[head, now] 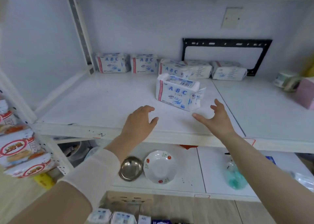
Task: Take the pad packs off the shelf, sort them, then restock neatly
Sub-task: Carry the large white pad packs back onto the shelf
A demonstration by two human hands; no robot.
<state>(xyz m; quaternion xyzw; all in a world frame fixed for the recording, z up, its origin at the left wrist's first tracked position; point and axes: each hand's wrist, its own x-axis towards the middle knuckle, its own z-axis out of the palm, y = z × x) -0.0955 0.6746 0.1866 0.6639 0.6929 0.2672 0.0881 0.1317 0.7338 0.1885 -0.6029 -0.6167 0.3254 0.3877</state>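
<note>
At nine o'clock, off the shelf's end, the snacks [17, 147] are stacked, no concern of mine. On the shelf [102, 104], at twelve, the back row [144, 64] sits against the wall [153, 28]. It has five packs: the left two face me squarely, and the right three are tipped and crowd one another.

My left hand [139, 120] hovers over the shelf's front edge, fingers loosely spread, holding nothing. The front pack [175, 92] stands alone ahead of the row, at one o'clock from that hand and at ten from my right hand [218, 120]. The right hand is spread wide too and empty, thumb out.

The pack lies between the two hands and touches neither; my right thumb looks a shade nearer its near corner. Its long axis runs from about ten to four, so it sits skewed to the row, its side flap sticking out toward my right hand. I judge the next move is to close both hands on its ends. Nothing stands in between.

At two o'clock, well apart, sit tape [285, 81] and a pink box [304, 94]. At six, a bowl [131, 167] and a dish [159, 166] lie on the lower shelf [212, 172], out of the way.
</note>
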